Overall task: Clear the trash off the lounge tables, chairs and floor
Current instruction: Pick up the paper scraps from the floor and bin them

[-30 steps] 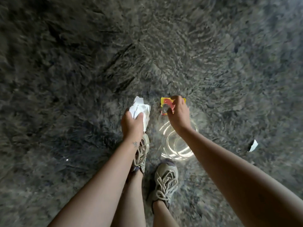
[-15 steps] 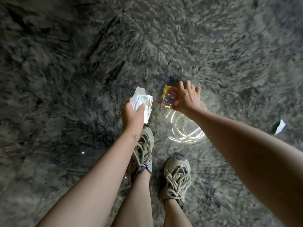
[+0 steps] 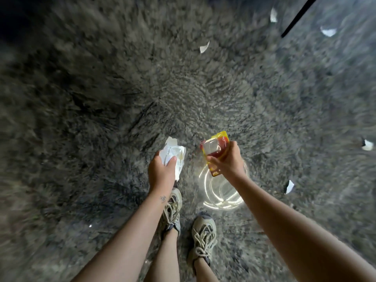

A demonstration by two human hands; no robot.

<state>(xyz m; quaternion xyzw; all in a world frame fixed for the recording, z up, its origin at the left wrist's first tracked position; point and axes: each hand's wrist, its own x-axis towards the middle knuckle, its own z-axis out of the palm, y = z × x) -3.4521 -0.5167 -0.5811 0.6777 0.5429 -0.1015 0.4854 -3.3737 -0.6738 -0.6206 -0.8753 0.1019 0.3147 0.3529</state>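
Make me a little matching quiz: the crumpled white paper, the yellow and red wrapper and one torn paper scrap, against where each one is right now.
Things:
1. crumpled white paper
2. yellow and red wrapper
3. torn paper scrap

Places:
A. lying on the grey rug
B. gripped in the left hand
C. gripped in the right hand

Pairs: 1-B, 2-C, 3-A.
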